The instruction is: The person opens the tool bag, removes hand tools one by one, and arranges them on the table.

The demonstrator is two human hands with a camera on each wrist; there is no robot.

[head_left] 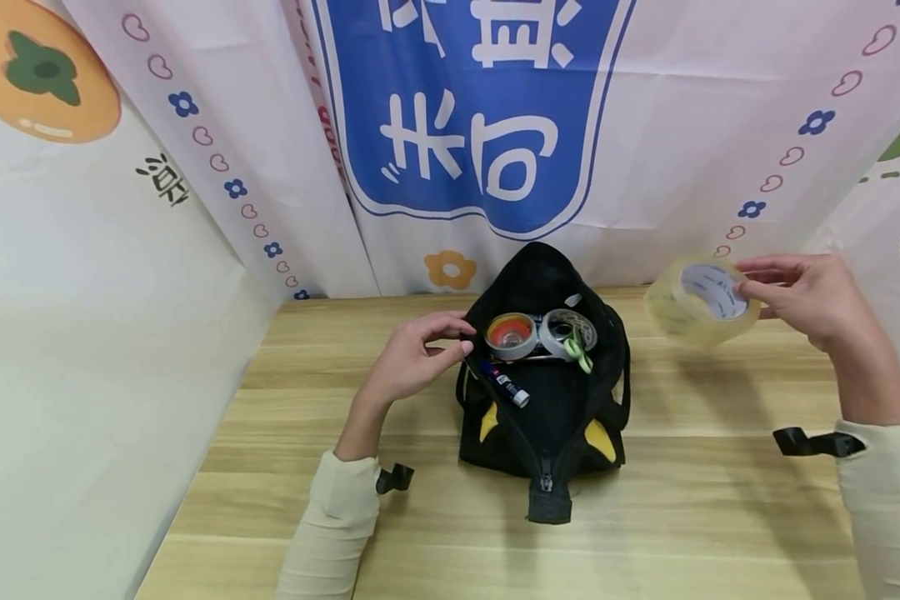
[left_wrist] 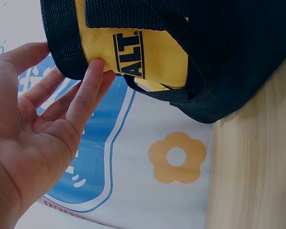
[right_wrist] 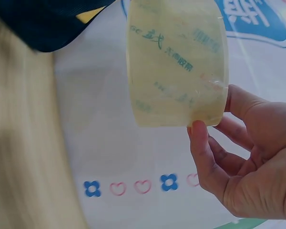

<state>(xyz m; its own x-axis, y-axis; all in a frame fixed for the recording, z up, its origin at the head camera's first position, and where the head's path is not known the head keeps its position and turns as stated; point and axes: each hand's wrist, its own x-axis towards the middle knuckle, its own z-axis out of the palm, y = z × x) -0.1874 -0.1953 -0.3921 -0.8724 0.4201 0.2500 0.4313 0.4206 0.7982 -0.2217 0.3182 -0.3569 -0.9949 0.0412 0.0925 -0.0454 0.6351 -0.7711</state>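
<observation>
My right hand [head_left: 813, 292] grips a wide roll of clear yellowish packing tape [right_wrist: 176, 62] by its edge, thumb and fingers on either side of the ring. The roll hangs in the air to the right of a black and yellow tool bag [head_left: 483, 450], which stands unzipped on the table. On the bag's left, my left hand [head_left: 412, 358] pinches the rim of the opening between thumb and fingers. Inside the bag show a tape roll [head_left: 525, 346] with an orange inside, a grey tape roll [head_left: 547, 337], green scissors handles [head_left: 583, 360] and a blue-and-white glue stick [head_left: 506, 383].
The wooden table [head_left: 270, 467] reaches back to a printed cloth [head_left: 645, 183] hung behind the bag. A pale wall [head_left: 97, 350] borders the table's left side. The bag's zipper pull [head_left: 546, 482] lies at its front end, and black straps hang at its sides.
</observation>
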